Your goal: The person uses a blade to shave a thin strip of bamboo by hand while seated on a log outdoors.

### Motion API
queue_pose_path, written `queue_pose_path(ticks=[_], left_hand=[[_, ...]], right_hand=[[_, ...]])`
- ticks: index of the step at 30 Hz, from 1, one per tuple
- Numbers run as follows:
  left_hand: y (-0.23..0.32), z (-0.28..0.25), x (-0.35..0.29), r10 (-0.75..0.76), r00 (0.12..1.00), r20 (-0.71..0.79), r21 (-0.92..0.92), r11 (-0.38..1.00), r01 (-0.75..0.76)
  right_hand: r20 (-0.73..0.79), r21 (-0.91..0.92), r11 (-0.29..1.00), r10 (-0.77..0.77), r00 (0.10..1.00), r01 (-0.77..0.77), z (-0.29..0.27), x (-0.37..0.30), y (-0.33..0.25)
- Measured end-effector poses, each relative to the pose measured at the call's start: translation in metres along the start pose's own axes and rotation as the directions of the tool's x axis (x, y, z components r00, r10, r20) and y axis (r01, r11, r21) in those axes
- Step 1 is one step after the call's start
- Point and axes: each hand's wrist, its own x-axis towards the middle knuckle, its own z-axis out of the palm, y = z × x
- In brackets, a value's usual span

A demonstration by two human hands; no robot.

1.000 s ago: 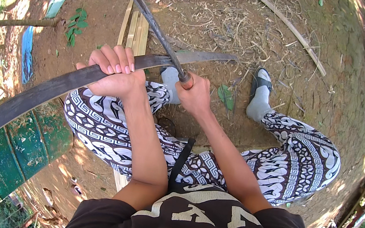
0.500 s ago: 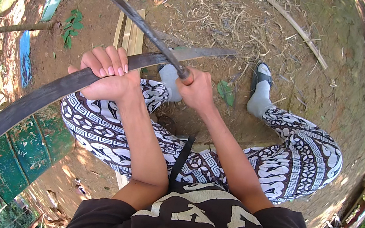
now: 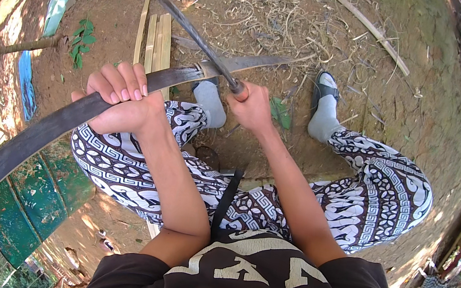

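Note:
My left hand (image 3: 123, 100) is wrapped around a long, dark, curved strip (image 3: 34, 128) that looks like split bamboo. The strip runs from the lower left, over my left thigh, to a thin tip beyond my feet. In my right hand (image 3: 252, 110) is a knife (image 3: 199, 38), gripped by its short wooden handle. Its narrow blade points away to the upper left and lies across the strip, between my two hands. Around the crossing, a small pale raised patch shows on the strip, and the stretch beyond it looks lighter than the dark part near my left hand.
Several pale split strips (image 3: 162, 43) lie on the dirt beyond my left hand. Curly shavings (image 3: 298, 22) cover the ground ahead, near a long pale stick (image 3: 364, 22). A green metal piece (image 3: 32, 197) stands at my left, with blue plastic strands (image 3: 27, 84) farther off.
My left hand and the strip have shifted slightly left and down in view. The knife, still across the strip, has moved a little up and right.

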Motion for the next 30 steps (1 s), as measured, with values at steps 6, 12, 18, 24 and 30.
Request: queue_pose_path(ticks=[6,12,18,24,30], left_hand=[[-0.01,0.009,0.007,-0.038,0.999,-0.006,-0.044,0.998,0.038],[-0.007,0.005,0.003,-0.009,1.0,0.003,-0.008,1.0,0.009],[0.003,0.002,0.006,0.003,1.0,0.001,-0.001,1.0,-0.003],[-0.008,0.009,0.001,-0.013,1.0,0.025,-0.036,0.999,0.014],[-0.003,0.002,0.001,0.002,0.999,0.044,-0.024,1.0,-0.001]], right_hand=[[-0.304,-0.312,0.885,0.253,0.919,-0.347,-0.024,0.007,0.204],[-0.208,-0.19,0.963,0.151,0.966,-0.192,-0.003,0.004,0.169],[-0.223,-0.045,0.969,0.227,0.948,-0.243,0.004,-0.001,0.161],[-0.338,-0.126,0.943,0.252,0.907,-0.309,0.005,0.003,0.161],[-0.105,0.22,0.974,0.073,0.992,-0.049,0.016,-0.01,-0.025]])
